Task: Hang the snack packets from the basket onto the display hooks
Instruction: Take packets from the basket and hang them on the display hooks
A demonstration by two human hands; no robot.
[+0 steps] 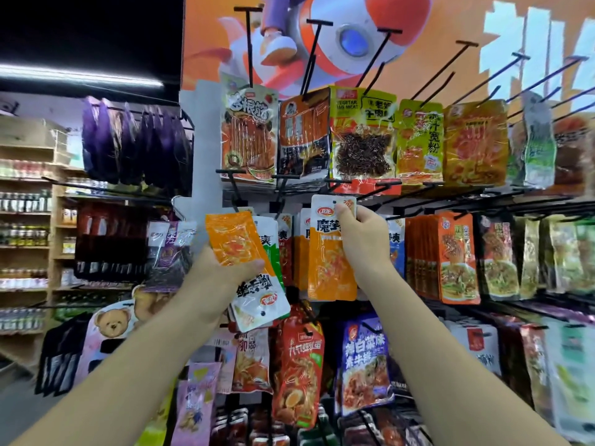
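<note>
Orange poster point(428, 69) covers the wall above the display; it shows a white-and-orange cartoon figure point(325, 40) and large pale characters point(515, 37) at its right edge. Wooden shelving point(53, 220) stands at the left, stocked with rows of bottles point(22, 233). Cardboard box point(29, 130) sits on its top. Lit tube light point(80, 75) overhead. Grey floor point(19, 410) at lower left.

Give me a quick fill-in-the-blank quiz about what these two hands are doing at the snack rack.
The right hand pinches the ____ edge of a single orange-and-white packet.
The left hand holds spare packets turned upside ____.
The poster behind the top hooks is mainly ____.
Missing: top; down; orange.
</note>
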